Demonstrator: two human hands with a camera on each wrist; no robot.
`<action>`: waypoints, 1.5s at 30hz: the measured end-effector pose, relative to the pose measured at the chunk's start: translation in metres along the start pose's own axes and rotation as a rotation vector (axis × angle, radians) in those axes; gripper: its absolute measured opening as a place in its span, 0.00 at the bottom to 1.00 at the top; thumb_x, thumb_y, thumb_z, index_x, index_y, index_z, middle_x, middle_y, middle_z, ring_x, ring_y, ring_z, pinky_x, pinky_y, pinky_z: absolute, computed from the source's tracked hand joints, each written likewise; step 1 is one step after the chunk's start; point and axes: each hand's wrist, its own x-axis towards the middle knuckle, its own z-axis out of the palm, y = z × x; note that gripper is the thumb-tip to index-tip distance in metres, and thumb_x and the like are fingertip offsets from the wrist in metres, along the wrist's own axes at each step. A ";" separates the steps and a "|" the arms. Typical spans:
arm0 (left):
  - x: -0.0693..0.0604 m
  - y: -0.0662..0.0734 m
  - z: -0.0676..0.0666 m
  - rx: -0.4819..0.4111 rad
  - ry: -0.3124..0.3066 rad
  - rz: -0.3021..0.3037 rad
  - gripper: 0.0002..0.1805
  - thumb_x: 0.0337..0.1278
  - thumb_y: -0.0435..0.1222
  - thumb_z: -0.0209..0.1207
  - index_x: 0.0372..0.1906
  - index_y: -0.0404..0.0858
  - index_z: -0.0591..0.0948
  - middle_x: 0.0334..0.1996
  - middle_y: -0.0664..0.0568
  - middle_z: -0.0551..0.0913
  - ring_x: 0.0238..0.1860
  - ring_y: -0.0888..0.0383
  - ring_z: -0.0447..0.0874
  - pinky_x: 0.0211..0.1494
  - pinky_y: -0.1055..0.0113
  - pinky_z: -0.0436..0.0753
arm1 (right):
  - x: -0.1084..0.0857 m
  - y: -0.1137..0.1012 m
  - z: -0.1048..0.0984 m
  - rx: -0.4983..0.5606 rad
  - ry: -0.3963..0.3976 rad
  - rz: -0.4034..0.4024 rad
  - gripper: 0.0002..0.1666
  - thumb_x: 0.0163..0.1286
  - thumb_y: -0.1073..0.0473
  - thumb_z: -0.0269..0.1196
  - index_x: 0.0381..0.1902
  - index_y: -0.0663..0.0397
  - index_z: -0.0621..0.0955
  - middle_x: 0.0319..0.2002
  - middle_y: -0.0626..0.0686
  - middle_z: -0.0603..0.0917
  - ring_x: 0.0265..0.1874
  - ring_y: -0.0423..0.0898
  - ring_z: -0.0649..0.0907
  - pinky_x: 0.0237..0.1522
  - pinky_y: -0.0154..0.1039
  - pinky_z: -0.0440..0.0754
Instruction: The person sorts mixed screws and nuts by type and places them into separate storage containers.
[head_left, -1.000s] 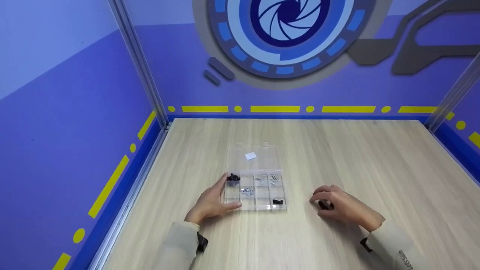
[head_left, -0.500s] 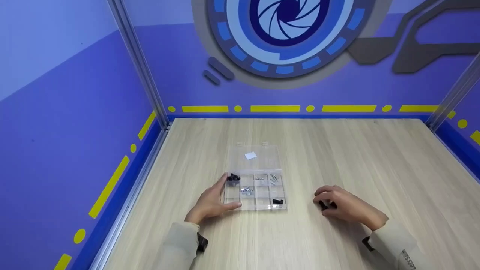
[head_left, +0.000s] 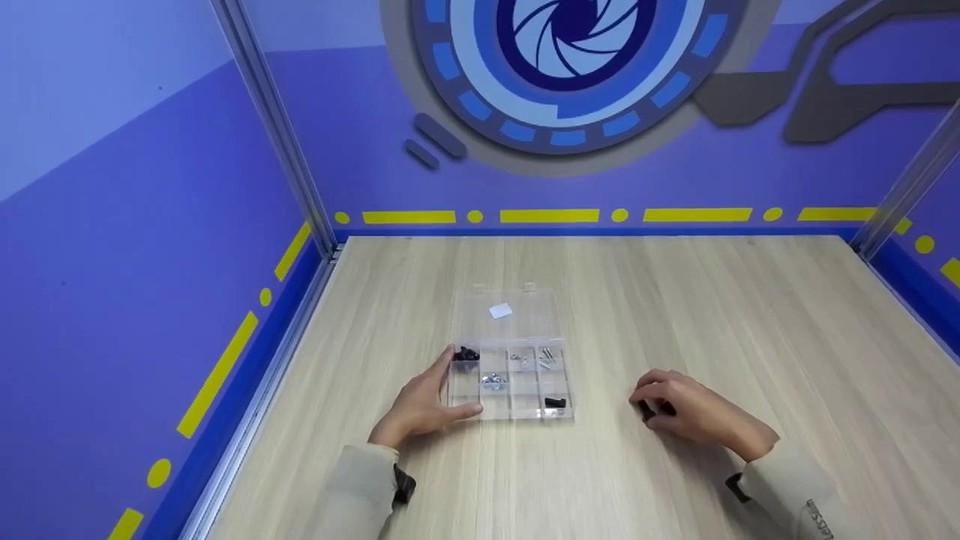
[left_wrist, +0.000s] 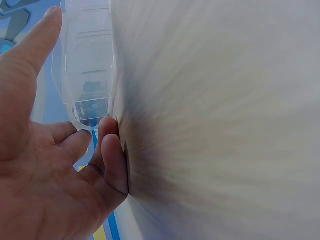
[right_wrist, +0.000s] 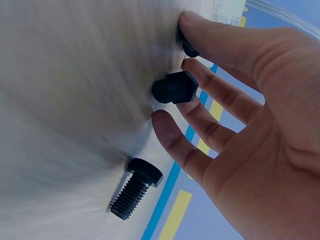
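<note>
A clear compartment box (head_left: 525, 390) lies on the table with its lid folded back. My left hand (head_left: 416, 405) holds its left side, thumb along the front edge and index finger at the back left corner. My right hand (head_left: 686, 409) is low over the table, right of the box. Its thumb and index finger pinch a black bolt (right_wrist: 189, 46), mostly hidden. In the right wrist view, a second black hex bolt (right_wrist: 180, 87) lies by the other fingertips. A third, threaded black bolt (right_wrist: 135, 187) lies apart from the fingers.
Black parts (head_left: 467, 354) fill the box's back left compartment, and a black piece (head_left: 555, 403) its front right one. Small silver parts (head_left: 493, 382) and silver pins (head_left: 547, 357) occupy others. A white label (head_left: 500, 310) is on the lid. Panels edge the table (head_left: 712, 300).
My right hand has shifted slightly to the right, staying low over the table with its fingers bent. The left hand and the box have not visibly moved.
</note>
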 end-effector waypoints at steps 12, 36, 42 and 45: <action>-0.001 -0.001 0.003 -0.022 -0.003 -0.013 0.65 0.48 0.62 0.73 0.84 0.43 0.50 0.81 0.42 0.56 0.78 0.39 0.56 0.79 0.44 0.60 | 0.000 -0.004 -0.001 0.046 -0.012 0.056 0.17 0.59 0.73 0.73 0.39 0.47 0.85 0.39 0.44 0.81 0.37 0.42 0.77 0.38 0.37 0.78; 0.001 0.003 0.001 0.005 -0.021 -0.018 0.66 0.48 0.62 0.74 0.84 0.42 0.49 0.81 0.42 0.55 0.79 0.40 0.55 0.80 0.47 0.59 | 0.030 -0.018 -0.012 -0.051 0.060 0.098 0.06 0.65 0.61 0.73 0.36 0.50 0.84 0.32 0.40 0.81 0.30 0.34 0.79 0.30 0.35 0.82; 0.000 0.002 -0.001 0.013 -0.020 -0.009 0.65 0.49 0.61 0.73 0.84 0.42 0.50 0.81 0.41 0.56 0.78 0.39 0.57 0.79 0.46 0.60 | 0.046 -0.026 -0.014 -0.051 0.054 0.086 0.06 0.67 0.59 0.73 0.33 0.48 0.84 0.29 0.39 0.83 0.28 0.33 0.80 0.28 0.33 0.82; -0.001 0.002 -0.002 0.006 -0.018 0.004 0.65 0.49 0.61 0.73 0.84 0.41 0.50 0.80 0.41 0.56 0.78 0.38 0.58 0.79 0.45 0.61 | 0.056 -0.031 -0.013 -0.062 0.074 0.047 0.06 0.67 0.56 0.73 0.33 0.47 0.84 0.29 0.38 0.83 0.27 0.32 0.79 0.28 0.32 0.82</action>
